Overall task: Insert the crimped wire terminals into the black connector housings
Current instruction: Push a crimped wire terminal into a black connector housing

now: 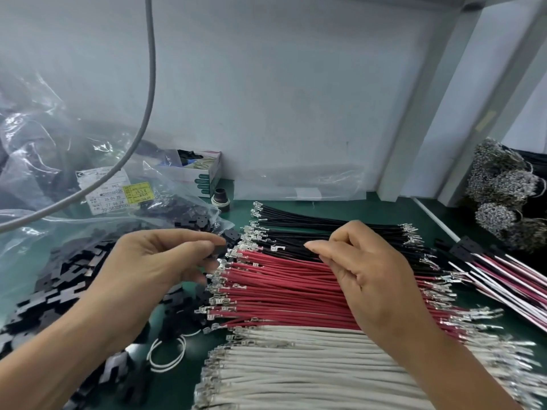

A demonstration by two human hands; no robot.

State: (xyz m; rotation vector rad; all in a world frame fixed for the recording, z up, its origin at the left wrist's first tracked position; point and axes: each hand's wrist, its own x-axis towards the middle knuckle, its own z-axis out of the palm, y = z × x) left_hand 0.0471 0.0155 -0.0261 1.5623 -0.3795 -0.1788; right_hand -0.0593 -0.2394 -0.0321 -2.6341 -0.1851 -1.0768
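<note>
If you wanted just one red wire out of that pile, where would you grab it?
Pinch a red wire on its insulation near the middle, coming from above, as the right hand is placed. The wires lie flat, side by side, with small metal terminals at the ends; those look easily bent and must stay free for the connector housing in the left hand.

Bare green bench shows only at the frame's upper middle. Black, red and white wire rows fill the centre; loose black plastic housings crowd the left.
</note>
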